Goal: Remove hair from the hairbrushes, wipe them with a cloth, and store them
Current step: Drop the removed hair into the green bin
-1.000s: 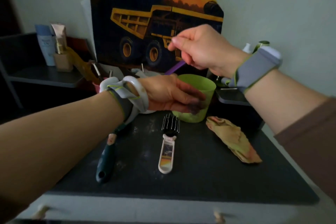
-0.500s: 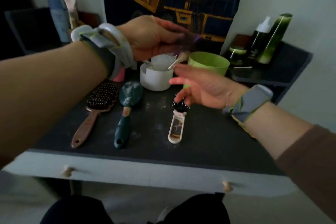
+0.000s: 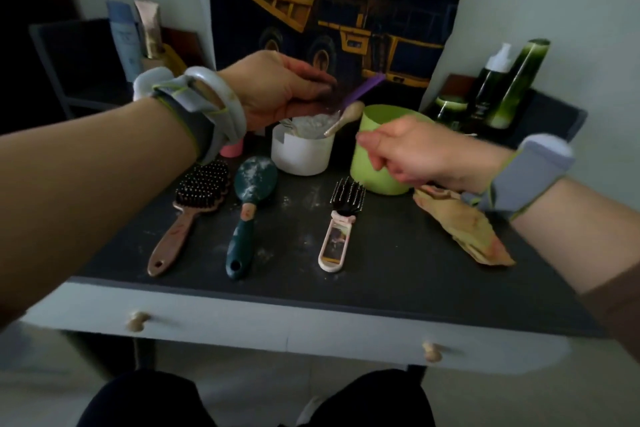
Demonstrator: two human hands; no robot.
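Since the earlier frame, right hand (image 3: 412, 158) has drawn back, loosely curled and empty, before the green plastic cup (image 3: 377, 149), while left hand (image 3: 277, 90) pinches a purple comb (image 3: 363, 91) above the white tub (image 3: 301, 152); three hairbrushes—brown wooden paddle (image 3: 188, 210), teal oval (image 3: 247, 208), pink-handled vented (image 3: 339, 218)—lie uncleaned mid-table, so hair removal likely comes next.

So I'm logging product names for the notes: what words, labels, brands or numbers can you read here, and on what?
None can be read.
Blue tube: faint print, too blurred to read.
Dark pump bottle: pale label lines, too small to read.
Dump truck poster: no legible lettering.
White hairbrush handle: a picture inset, no readable words.
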